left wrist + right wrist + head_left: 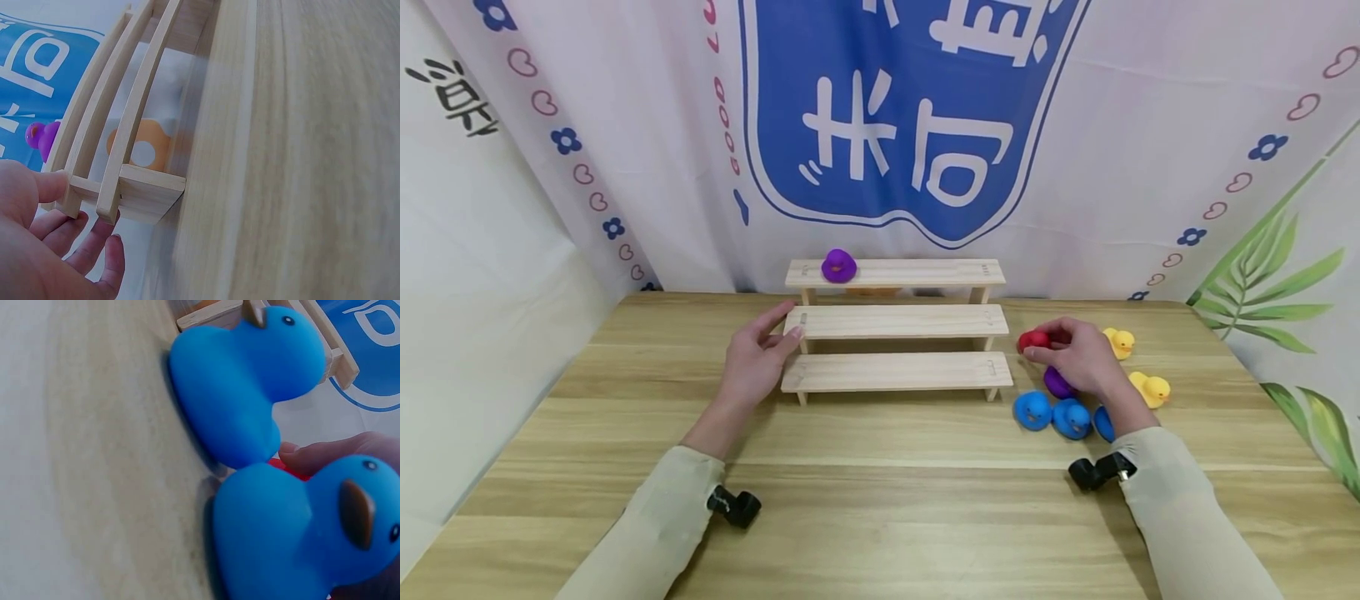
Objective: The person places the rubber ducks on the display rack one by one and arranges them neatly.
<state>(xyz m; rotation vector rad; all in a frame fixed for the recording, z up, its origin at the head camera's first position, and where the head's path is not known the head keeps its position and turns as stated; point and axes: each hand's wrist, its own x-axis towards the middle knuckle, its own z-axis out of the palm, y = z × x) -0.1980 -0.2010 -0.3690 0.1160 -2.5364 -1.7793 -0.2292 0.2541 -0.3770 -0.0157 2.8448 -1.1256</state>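
Note:
A three-tier wooden shelf [895, 321] stands on the table, a purple rubber duck [838, 266] on the left of its top tier. My left hand [756, 354] holds the left end of the middle tier. The left wrist view shows that thumb [50, 186] against the board and the fingers at the board ends. To the right of the shelf, my right hand [1081, 354] pinches a red rubber duck [1033, 340] between thumb and fingers. In the right wrist view, two blue ducks [219, 394] hide most of the red one.
Near my right hand lie another purple duck [1058, 383], blue ducks [1033, 411], one partly behind my wrist, and two yellow ducks [1121, 342]. A printed curtain [685, 167] hangs behind the table [880, 500].

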